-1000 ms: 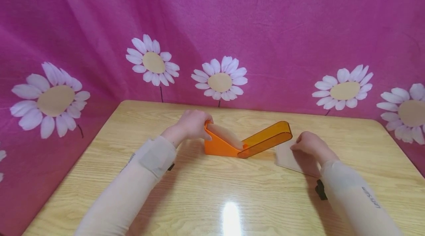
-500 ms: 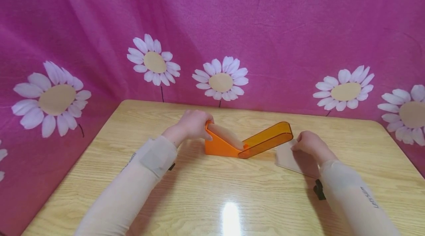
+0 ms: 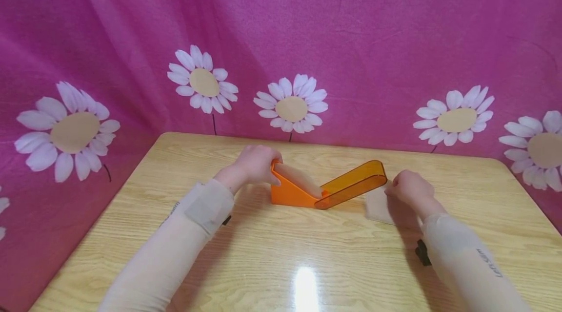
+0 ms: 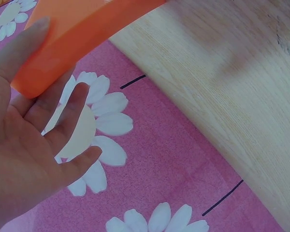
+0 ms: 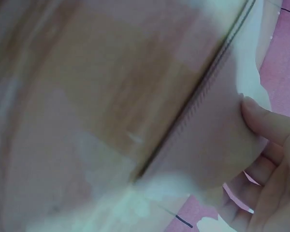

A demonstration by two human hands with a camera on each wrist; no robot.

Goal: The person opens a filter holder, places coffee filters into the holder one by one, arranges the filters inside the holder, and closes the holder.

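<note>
An orange wedge-shaped case [image 3: 290,196] stands on the table with its see-through amber lid [image 3: 351,184] swung out to the right. Something tan and flat [image 3: 298,178] shows along its sloped opening. My left hand [image 3: 258,163] grips the case's tall end; in the left wrist view the thumb lies on the orange wall [image 4: 82,36], two fingers behind it, the others spread. To the right of the lid, my right hand [image 3: 412,191] pinches the edge of a thin pale sheet [image 3: 378,207]. Up close, the sheet [image 5: 222,116] looks glossy, with a dark ridged line across it.
The wood-grain table [image 3: 246,263] carries a bright light reflection near its front. A pink curtain [image 3: 360,33] with large white daisies hangs behind and along the left side. A dark wrist mount [image 3: 422,252] hangs below the right sleeve.
My right hand has risen slightly, and the near edge of the pale sheet has shifted up with it. The left hand, case and lid stay in place.
</note>
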